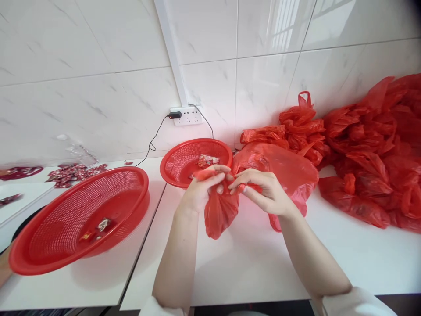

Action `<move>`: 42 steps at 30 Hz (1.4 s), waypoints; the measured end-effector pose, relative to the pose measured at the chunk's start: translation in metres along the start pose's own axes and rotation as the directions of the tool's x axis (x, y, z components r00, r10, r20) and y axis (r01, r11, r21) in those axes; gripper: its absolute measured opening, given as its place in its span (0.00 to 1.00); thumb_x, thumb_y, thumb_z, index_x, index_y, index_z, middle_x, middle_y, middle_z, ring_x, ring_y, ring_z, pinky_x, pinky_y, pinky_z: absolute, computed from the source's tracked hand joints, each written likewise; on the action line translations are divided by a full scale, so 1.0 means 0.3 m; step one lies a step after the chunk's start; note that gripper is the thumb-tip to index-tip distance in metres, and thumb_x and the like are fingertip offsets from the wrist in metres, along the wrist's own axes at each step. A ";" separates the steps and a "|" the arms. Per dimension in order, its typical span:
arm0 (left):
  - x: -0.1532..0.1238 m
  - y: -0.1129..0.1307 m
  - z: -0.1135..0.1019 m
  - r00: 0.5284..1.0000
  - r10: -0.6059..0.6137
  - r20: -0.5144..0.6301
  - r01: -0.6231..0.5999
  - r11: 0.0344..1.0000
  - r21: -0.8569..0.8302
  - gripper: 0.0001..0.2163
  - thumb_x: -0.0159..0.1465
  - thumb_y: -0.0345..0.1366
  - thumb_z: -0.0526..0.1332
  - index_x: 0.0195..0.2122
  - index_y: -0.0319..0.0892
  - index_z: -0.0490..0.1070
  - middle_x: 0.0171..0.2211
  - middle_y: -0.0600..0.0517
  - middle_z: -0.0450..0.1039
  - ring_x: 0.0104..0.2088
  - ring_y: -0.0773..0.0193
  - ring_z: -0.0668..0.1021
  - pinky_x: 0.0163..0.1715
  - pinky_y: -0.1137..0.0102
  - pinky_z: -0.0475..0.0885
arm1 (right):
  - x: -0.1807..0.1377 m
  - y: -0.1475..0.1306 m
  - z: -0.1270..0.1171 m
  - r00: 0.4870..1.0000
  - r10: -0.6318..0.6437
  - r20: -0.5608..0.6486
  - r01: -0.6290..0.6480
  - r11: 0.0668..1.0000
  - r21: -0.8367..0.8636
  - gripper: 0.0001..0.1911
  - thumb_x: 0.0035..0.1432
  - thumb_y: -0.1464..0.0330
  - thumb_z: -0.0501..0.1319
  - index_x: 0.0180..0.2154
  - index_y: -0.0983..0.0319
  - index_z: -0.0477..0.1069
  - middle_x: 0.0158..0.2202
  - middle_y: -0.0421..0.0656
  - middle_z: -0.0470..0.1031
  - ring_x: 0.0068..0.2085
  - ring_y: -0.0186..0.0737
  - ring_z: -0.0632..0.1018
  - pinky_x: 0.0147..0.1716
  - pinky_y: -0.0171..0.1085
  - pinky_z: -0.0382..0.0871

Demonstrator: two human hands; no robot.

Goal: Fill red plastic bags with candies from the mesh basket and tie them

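Working at the gathered neck of a small red bag, just in front of the body and over the bench. Judging by the bunched plastic, probably at the closing step; cannot tell whether twisting or knotting, with the fingers in the way. Gripping the bag near its top with the left hand, with thumb and fingers drawn in around the plastic. Pinching a bit of red plastic, seemingly part of the same bag, between thumb and finger of the right hand, just beside the left fingertips. Below both, the bag's rounded lower part, with contents too hidden to make out.

For the next move, likely calls for a steady left grip, a firm right pinch and an even pull, gentle enough to spare the thin film. Could slacken at the neck with too loose a hold.

Behind the left hand, a red basket with a few packets inside. Close behind the right, a large red bag; farther right, a heap of red bags.
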State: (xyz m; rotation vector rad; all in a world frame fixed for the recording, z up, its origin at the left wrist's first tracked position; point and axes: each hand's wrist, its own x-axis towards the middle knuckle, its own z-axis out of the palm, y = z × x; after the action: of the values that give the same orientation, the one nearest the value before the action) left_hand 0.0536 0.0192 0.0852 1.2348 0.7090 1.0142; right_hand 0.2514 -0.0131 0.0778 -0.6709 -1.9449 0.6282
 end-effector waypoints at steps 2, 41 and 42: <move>-0.011 0.007 0.001 0.997 0.041 0.065 -0.052 0.983 0.178 0.08 0.55 0.29 0.61 0.36 0.42 0.73 0.30 0.52 0.73 0.24 0.69 0.71 0.27 0.72 0.69 | 0.005 0.005 -0.005 0.999 0.016 0.040 -0.017 1.000 0.005 0.12 0.57 0.73 0.54 0.39 0.56 0.73 0.38 0.42 0.78 0.42 0.43 0.78 0.47 0.46 0.71; -0.053 0.048 -0.215 0.969 -0.239 -0.068 0.175 0.459 0.871 0.19 0.65 0.49 0.54 0.24 0.43 0.73 0.21 0.54 0.76 0.26 0.62 0.78 0.34 0.70 0.71 | -0.077 0.126 -0.282 0.518 0.750 0.411 -0.749 0.630 -0.205 0.20 0.61 0.55 0.57 0.37 0.63 0.80 0.37 0.46 0.82 0.39 0.46 0.82 0.42 0.41 0.74; -0.052 0.045 -0.220 0.962 -0.256 -0.092 0.202 0.444 0.873 0.19 0.64 0.49 0.54 0.25 0.43 0.73 0.21 0.54 0.76 0.26 0.62 0.79 0.33 0.69 0.71 | -0.085 0.128 -0.290 0.505 0.767 0.396 -0.753 0.616 -0.233 0.20 0.61 0.56 0.56 0.36 0.62 0.80 0.37 0.46 0.82 0.39 0.47 0.82 0.42 0.41 0.74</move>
State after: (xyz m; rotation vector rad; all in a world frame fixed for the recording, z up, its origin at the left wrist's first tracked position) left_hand -0.0142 0.0330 0.0826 1.9732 1.4250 0.3089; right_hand 0.3469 0.0099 0.0727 -1.5680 -2.0179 1.4238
